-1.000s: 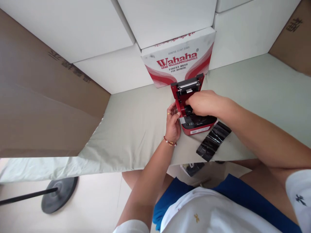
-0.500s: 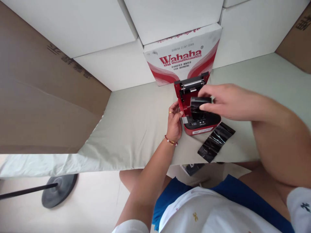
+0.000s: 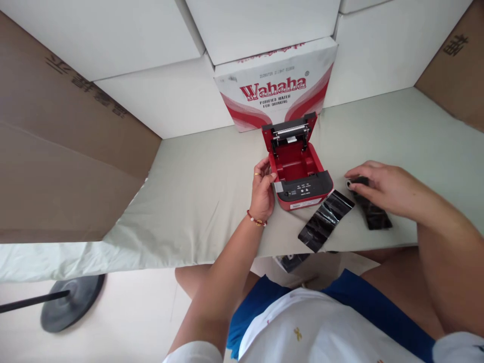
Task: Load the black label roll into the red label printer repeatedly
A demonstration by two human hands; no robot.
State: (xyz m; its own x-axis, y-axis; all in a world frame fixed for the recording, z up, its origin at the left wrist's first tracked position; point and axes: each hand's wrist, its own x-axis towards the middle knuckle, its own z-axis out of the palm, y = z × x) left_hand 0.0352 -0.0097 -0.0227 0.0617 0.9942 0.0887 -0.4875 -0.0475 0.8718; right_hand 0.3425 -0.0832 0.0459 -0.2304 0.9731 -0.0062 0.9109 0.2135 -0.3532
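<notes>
A small red and black label printer (image 3: 305, 185) sits on the cloth-covered table with its lid raised and its red inner bay bare. My left hand (image 3: 262, 191) grips the printer's left side, thumb on the rim and fingers behind. To the right of it, my right hand (image 3: 389, 189) is closed on a roll of black film (image 3: 357, 182) with a pale core. The roll's loose tail hangs down onto the cloth. Between printer and roll lies a separate glossy black strip (image 3: 325, 221), creased across, touching or nearly touching the printer's front right corner.
A Wahaha water carton (image 3: 278, 91) stands right behind the printer, backed by stacked white boxes (image 3: 147, 40). Brown cartons flank the table, a large one (image 3: 68, 151) at left. Green cloth (image 3: 204, 191) covers the tabletop. A round black stand base (image 3: 71, 302) is on the floor.
My right hand has lifted the black roll out of the printer's bay and carried it right, onto the table side. The left hand keeps its hold on the printer. The view has shifted slightly.
</notes>
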